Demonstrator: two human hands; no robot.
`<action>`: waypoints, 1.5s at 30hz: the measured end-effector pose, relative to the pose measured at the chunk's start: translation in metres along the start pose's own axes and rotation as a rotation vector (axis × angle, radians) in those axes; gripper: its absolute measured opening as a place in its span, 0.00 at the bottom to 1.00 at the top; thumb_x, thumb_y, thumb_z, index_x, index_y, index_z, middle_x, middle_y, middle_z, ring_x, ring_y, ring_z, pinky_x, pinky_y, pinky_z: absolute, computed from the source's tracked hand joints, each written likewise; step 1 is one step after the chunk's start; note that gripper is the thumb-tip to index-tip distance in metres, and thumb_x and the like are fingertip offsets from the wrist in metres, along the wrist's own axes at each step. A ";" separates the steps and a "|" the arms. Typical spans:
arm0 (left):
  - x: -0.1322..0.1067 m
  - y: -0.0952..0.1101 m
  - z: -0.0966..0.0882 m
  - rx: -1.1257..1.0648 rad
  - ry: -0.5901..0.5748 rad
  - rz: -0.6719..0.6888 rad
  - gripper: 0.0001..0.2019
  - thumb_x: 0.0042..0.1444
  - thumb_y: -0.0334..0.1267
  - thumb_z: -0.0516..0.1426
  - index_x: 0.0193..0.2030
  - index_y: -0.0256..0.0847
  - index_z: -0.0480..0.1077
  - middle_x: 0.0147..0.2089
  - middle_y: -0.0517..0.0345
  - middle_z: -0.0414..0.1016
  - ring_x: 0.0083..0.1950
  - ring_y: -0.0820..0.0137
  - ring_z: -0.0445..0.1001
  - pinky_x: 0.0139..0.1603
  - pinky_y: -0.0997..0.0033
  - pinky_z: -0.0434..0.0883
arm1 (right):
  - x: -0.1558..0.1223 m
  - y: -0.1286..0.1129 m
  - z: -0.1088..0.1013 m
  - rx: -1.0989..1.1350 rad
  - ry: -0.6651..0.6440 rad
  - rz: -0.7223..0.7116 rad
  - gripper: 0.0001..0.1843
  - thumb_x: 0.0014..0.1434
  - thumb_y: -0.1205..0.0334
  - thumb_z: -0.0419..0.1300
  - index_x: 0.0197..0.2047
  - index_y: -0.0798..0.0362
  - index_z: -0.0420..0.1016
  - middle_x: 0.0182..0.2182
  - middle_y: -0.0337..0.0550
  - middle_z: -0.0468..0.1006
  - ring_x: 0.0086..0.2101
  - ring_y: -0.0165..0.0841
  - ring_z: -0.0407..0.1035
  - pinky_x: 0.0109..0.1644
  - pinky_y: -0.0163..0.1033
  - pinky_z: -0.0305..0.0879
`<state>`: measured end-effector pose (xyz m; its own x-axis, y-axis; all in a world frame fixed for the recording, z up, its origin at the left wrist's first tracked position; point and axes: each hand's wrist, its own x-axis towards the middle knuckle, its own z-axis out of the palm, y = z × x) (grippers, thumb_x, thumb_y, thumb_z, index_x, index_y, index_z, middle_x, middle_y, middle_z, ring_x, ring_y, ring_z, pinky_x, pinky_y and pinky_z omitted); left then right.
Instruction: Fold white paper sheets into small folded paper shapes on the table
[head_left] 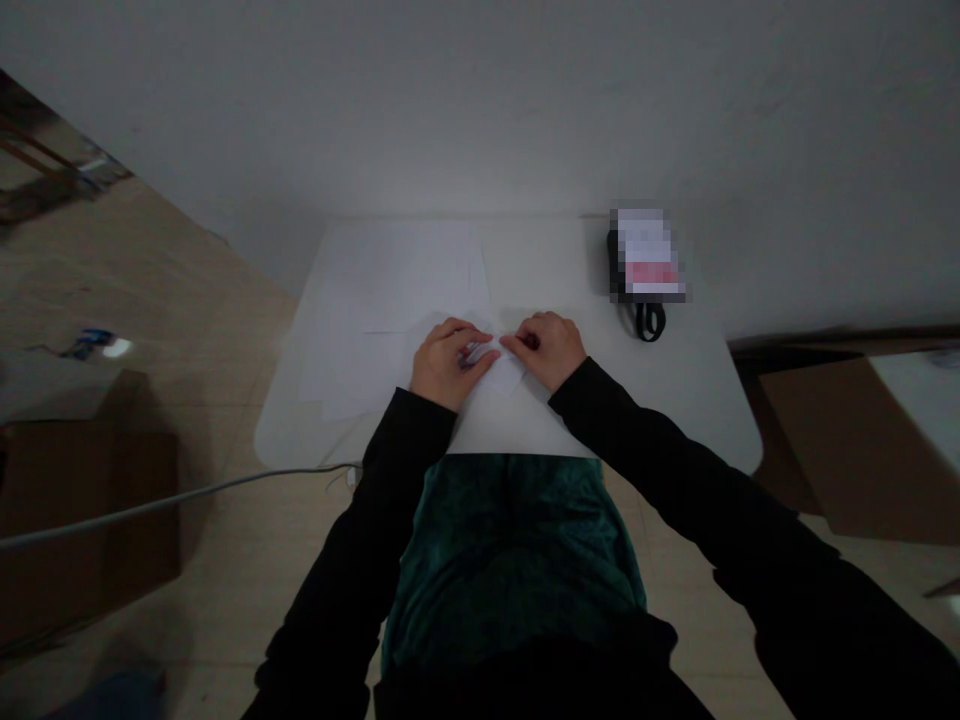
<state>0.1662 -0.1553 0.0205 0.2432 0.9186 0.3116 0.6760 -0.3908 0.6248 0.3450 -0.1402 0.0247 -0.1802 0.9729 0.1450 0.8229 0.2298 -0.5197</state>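
Observation:
A small folded piece of white paper (508,376) is between my two hands, over the front middle of the white table (645,400). My left hand (448,362) pinches its left side, thumb and fingertips at the paper. From the other side my right hand (549,348) grips it, thumb and forefinger pressed together near the upper part. The fingertips of both hands almost meet. How the folds run under the fingers is too dim to make out. Larger white sheets (397,270) lie flat and overlapping to the left of my hands.
A blurred-out item with a black strap loop (651,322) lies at the table's back right. The wall (480,110) stands behind the table. A grey cable (187,495) runs in from the left. Cardboard boxes (862,440) stand on the floor at both sides.

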 end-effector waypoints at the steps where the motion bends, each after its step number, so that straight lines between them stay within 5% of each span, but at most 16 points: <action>1: 0.001 0.001 0.000 0.006 -0.008 -0.011 0.10 0.54 0.39 0.64 0.42 0.40 0.78 0.44 0.55 0.75 0.33 0.74 0.69 0.39 0.68 0.72 | 0.000 -0.001 0.000 -0.006 -0.002 0.006 0.14 0.58 0.59 0.63 0.23 0.54 0.72 0.24 0.41 0.69 0.30 0.33 0.62 0.38 0.39 0.56; 24: 0.010 0.013 -0.004 0.104 -0.088 -0.096 0.12 0.50 0.44 0.65 0.40 0.43 0.78 0.44 0.58 0.74 0.30 0.76 0.67 0.33 0.71 0.67 | 0.000 -0.003 0.002 -0.026 -0.032 0.005 0.11 0.59 0.61 0.62 0.26 0.55 0.74 0.27 0.44 0.72 0.34 0.35 0.63 0.41 0.40 0.57; 33: 0.007 -0.005 -0.010 -0.081 -0.131 -0.021 0.10 0.55 0.38 0.60 0.42 0.44 0.79 0.47 0.55 0.76 0.33 0.75 0.71 0.38 0.69 0.74 | 0.001 -0.001 0.003 -0.021 -0.009 -0.006 0.12 0.58 0.60 0.63 0.25 0.54 0.73 0.26 0.43 0.71 0.33 0.35 0.63 0.40 0.40 0.57; 45: 0.009 -0.002 -0.004 -0.076 -0.044 -0.067 0.11 0.46 0.44 0.67 0.35 0.41 0.80 0.43 0.55 0.79 0.28 0.76 0.69 0.32 0.70 0.72 | 0.001 -0.002 0.001 -0.025 -0.030 0.004 0.11 0.58 0.61 0.62 0.25 0.54 0.73 0.26 0.44 0.72 0.33 0.36 0.63 0.40 0.40 0.58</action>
<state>0.1646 -0.1464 0.0250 0.2309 0.9438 0.2363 0.6374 -0.3302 0.6961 0.3424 -0.1398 0.0248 -0.1925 0.9742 0.1177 0.8367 0.2256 -0.4990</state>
